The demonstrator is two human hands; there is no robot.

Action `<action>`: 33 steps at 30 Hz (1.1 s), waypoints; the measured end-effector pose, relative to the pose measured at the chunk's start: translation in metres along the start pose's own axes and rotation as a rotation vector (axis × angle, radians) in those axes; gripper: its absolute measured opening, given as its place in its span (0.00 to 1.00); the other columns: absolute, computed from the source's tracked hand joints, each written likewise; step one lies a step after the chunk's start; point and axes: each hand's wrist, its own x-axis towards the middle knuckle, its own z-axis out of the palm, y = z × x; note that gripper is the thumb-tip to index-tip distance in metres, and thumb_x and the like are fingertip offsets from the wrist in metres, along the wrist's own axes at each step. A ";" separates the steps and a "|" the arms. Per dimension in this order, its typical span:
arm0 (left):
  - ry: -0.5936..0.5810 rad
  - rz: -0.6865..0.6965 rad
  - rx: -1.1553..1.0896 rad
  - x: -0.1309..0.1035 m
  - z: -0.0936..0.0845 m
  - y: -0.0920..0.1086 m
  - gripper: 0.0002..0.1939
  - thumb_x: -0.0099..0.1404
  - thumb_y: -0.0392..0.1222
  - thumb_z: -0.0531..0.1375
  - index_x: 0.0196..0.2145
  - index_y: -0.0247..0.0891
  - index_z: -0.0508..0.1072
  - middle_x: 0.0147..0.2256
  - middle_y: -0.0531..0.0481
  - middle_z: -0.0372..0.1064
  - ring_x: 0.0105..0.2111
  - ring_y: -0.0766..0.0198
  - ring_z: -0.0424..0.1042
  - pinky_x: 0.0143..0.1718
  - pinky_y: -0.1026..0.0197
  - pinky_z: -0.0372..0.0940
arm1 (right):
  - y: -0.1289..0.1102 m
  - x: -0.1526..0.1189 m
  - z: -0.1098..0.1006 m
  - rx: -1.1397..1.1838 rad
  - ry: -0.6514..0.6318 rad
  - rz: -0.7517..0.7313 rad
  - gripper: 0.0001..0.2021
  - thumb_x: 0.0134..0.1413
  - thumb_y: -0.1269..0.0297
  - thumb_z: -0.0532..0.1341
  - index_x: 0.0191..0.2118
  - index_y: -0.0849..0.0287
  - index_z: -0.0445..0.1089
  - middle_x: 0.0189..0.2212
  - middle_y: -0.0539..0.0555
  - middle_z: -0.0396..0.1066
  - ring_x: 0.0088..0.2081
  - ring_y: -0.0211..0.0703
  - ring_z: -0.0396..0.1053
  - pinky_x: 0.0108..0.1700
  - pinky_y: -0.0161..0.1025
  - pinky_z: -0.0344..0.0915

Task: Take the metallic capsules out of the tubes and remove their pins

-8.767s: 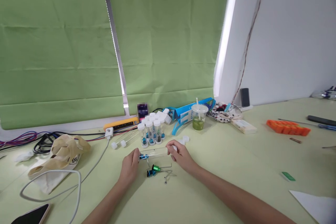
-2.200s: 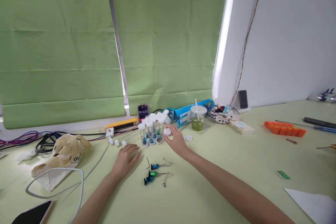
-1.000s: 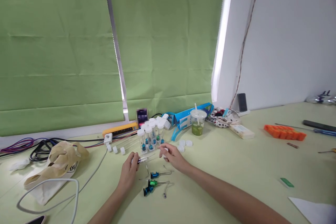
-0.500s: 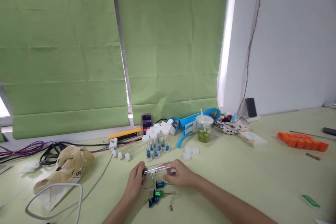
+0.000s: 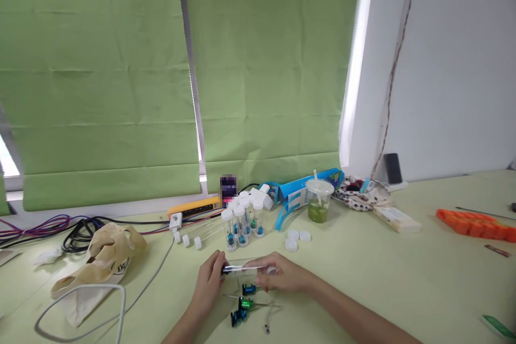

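A clear tube lies level between my two hands, above the table. My left hand closes on its left end, where a dark part shows at the fingertips. My right hand grips the right end, which has a whitish cap. Just below the tube, on the table, are small blue reel-like pieces and a green one, with thin metal rods. Behind my hands stand several capped clear tubes with blue or green pieces inside.
Loose white caps lie right of the standing tubes; clear tubes with white ends lie to the left. Farther back are a lidded drink cup, a blue box and a yellow power strip. A beige bag and white cable lie left, an orange tray right.
My right hand has shifted slightly along the tube, its fingers reaching further left. The whole view has turned a little to the left.
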 end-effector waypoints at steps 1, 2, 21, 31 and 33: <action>-0.001 -0.014 -0.010 0.000 0.000 0.001 0.18 0.60 0.53 0.49 0.20 0.38 0.60 0.20 0.56 0.55 0.23 0.66 0.57 0.23 0.67 0.53 | -0.001 0.000 0.000 0.024 -0.003 0.004 0.24 0.50 0.51 0.57 0.50 0.62 0.67 0.23 0.50 0.64 0.24 0.32 0.58 0.26 0.29 0.56; -0.001 -0.026 -0.022 0.000 0.000 0.002 0.18 0.60 0.54 0.49 0.20 0.38 0.60 0.19 0.56 0.55 0.22 0.66 0.57 0.22 0.67 0.53 | -0.001 0.000 -0.001 0.044 -0.007 0.009 0.25 0.51 0.50 0.56 0.50 0.62 0.66 0.22 0.50 0.65 0.23 0.31 0.57 0.25 0.28 0.55; 0.150 -0.131 -0.016 0.008 -0.010 -0.008 0.21 0.59 0.56 0.49 0.19 0.37 0.63 0.19 0.54 0.60 0.20 0.65 0.59 0.21 0.64 0.54 | 0.016 -0.004 -0.014 0.041 0.027 0.109 0.23 0.54 0.49 0.53 0.40 0.64 0.73 0.29 0.56 0.71 0.20 0.29 0.52 0.22 0.28 0.50; 0.332 -0.032 0.047 0.009 -0.029 -0.003 0.21 0.57 0.56 0.51 0.17 0.37 0.64 0.14 0.58 0.49 0.18 0.67 0.54 0.22 0.65 0.49 | 0.024 -0.002 -0.017 0.028 0.090 0.161 0.18 0.50 0.53 0.57 0.33 0.66 0.73 0.24 0.54 0.69 0.18 0.28 0.53 0.19 0.28 0.49; 0.360 -0.009 0.048 0.008 -0.031 0.000 0.21 0.57 0.56 0.51 0.17 0.38 0.63 0.14 0.57 0.50 0.18 0.67 0.54 0.22 0.65 0.50 | 0.025 -0.002 -0.017 0.049 0.103 0.168 0.18 0.50 0.53 0.57 0.31 0.67 0.73 0.22 0.54 0.68 0.17 0.28 0.52 0.18 0.28 0.49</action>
